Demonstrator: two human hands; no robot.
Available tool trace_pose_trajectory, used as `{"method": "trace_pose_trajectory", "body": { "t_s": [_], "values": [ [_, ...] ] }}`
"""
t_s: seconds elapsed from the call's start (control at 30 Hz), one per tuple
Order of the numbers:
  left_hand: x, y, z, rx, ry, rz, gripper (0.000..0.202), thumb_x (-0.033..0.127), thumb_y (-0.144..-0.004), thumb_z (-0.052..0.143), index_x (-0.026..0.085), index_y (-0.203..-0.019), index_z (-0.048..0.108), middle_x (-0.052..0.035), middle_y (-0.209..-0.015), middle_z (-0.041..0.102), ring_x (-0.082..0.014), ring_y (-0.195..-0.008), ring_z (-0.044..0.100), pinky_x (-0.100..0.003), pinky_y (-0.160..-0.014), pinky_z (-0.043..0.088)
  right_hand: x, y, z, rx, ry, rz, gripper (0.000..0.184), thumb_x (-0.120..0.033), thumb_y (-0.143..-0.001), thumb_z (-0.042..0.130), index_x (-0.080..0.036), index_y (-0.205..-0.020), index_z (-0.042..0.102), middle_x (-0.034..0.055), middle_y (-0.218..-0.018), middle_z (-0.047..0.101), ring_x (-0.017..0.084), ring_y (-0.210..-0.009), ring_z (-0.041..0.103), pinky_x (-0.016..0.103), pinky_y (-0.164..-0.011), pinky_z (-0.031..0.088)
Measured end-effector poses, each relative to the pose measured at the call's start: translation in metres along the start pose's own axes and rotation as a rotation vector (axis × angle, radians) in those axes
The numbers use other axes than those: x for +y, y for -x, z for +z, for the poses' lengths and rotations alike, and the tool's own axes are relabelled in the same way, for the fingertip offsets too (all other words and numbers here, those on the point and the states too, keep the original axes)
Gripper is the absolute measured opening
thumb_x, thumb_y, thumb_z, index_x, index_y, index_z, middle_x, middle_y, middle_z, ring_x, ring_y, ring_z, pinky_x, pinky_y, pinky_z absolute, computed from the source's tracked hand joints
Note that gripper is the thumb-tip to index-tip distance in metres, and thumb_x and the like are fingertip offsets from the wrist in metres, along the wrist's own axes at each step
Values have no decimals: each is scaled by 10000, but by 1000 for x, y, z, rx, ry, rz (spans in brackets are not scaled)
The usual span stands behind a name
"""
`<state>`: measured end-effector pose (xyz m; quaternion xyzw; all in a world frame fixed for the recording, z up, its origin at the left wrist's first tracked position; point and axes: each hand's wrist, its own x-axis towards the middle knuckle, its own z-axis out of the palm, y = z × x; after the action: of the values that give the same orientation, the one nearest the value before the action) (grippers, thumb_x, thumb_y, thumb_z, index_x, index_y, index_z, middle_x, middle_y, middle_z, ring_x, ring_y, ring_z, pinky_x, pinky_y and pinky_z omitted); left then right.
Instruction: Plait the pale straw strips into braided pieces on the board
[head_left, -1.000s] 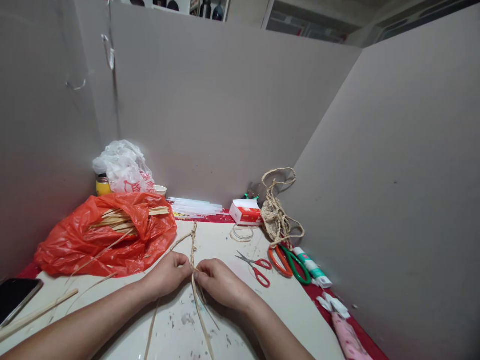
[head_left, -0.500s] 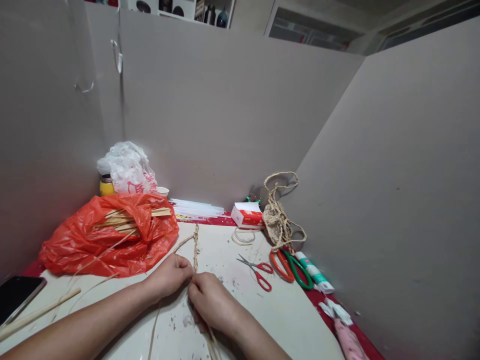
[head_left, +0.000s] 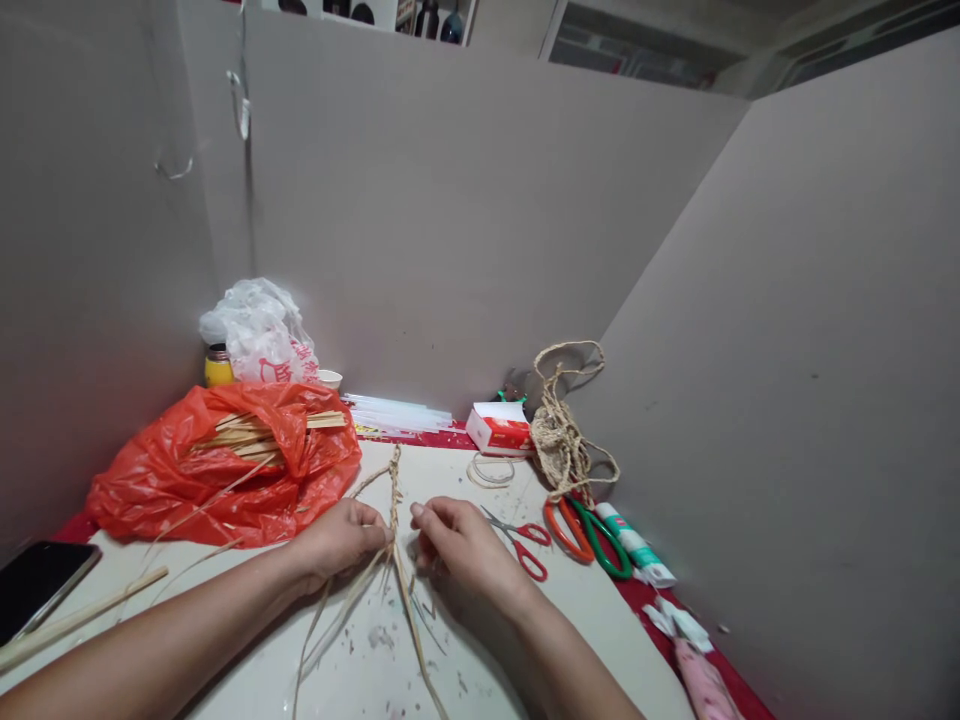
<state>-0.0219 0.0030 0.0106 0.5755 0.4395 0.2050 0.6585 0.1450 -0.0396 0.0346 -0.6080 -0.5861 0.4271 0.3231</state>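
A narrow straw braid [head_left: 395, 490] lies upright on the white board, with a thin twisted cord branching left from near its top. My left hand [head_left: 346, 540] pinches the braid's lower end between thumb and forefinger. Below that pinch, loose straw strands [head_left: 412, 620] fan out toward me, some left and some right. Just right of the braid, my right hand [head_left: 461, 555] is apart from it, fingers loosely curled and the thumb away from them; nothing shows in it. Small red-handled scissors [head_left: 531, 550] lie beside the right hand, their blades partly behind it.
A red plastic bag [head_left: 165, 480] holding straw strips [head_left: 240, 437] sits left. A phone [head_left: 41, 585] lies at far left. Along the right are orange-and-green-handled scissors [head_left: 611, 545], a tube [head_left: 637, 545] and a coiled straw braid [head_left: 559, 440]. A red-white box [head_left: 499, 428] stands behind.
My right hand has moved off the braid's lower end, up and to the right, uncovering the loose strands. The left hand stays pinched on the braid. The view has shifted slightly.
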Motion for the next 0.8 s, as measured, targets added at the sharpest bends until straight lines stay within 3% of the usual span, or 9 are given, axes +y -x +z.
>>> {"method": "trace_pose_trajectory", "body": {
  "t_s": [0.1, 0.17, 0.27, 0.33, 0.4, 0.53, 0.63, 0.8],
  "values": [
    [3, 1, 1, -35, 49, 33, 386, 510, -646, 620, 179, -580, 432, 105, -367, 296, -33, -335, 172, -227, -387, 86, 2, -4, 8, -130, -260, 113, 373, -509, -774, 532, -138, -731, 537, 12, -600, 565, 95, -486, 517, 205, -455, 389],
    [3, 2, 1, -59, 71, 61, 365, 491, -667, 606, 171, -591, 446, 82, -397, 385, -30, -340, 186, -227, -382, 89, 2, -4, 14, -238, -441, 200, 362, -494, -751, 558, -134, -752, 529, 16, -643, 575, 85, -459, 515, 207, -431, 403],
    [2, 2, 2, -35, 76, 69, 316, 447, -667, 607, 166, -625, 470, 72, -427, 434, -32, -346, 198, -226, -379, 93, 4, -4, 17, -322, -612, 251, 282, -402, -753, 564, -140, -685, 486, -28, -572, 505, 28, -357, 363, 158, -340, 301],
    [2, 2, 2, 10, 49, 51, 290, 426, -660, 609, 172, -633, 472, 96, -394, 363, -39, -345, 187, -225, -381, 91, 6, -4, 15, -321, -611, 264, 249, -350, -772, 548, -156, -656, 443, -63, -514, 424, 14, -334, 260, 138, -306, 178],
    [2, 3, 2, 27, 1, 51, 266, 404, -668, 595, 166, -620, 487, 98, -385, 337, -41, -350, 192, -219, -389, 105, 8, -6, 13, -330, -540, 286, 241, -342, -811, 499, -161, -662, 442, -69, -499, 400, 16, -328, 235, 141, -303, 127],
    [1, 2, 3, -15, -57, 131, 301, 419, -692, 567, 136, -590, 546, 41, -464, 476, -53, -413, 303, -202, -436, 204, 12, -10, 10, -380, -424, 296, 295, -373, -860, 407, -154, -678, 485, -71, -477, 369, 24, -317, 221, 150, -298, 130],
    [-1, -1, 3, 16, -64, 180, 362, 491, -660, 599, 131, -623, 582, 14, -530, 536, -79, -491, 384, -203, -488, 267, 15, -12, 8, -418, -435, 279, 291, -383, -856, 416, -172, -656, 436, -82, -456, 338, 27, -315, 209, 150, -297, 119],
    [-2, -3, 3, 50, -91, 132, 416, 537, -664, 598, 122, -652, 603, 63, -440, 371, -58, -437, 246, -209, -448, 180, 17, -12, 2, -472, -558, 268, 235, -327, -850, 432, -181, -669, 406, -101, -447, 290, 22, -319, 150, 145, -308, 84]
  ]
}}
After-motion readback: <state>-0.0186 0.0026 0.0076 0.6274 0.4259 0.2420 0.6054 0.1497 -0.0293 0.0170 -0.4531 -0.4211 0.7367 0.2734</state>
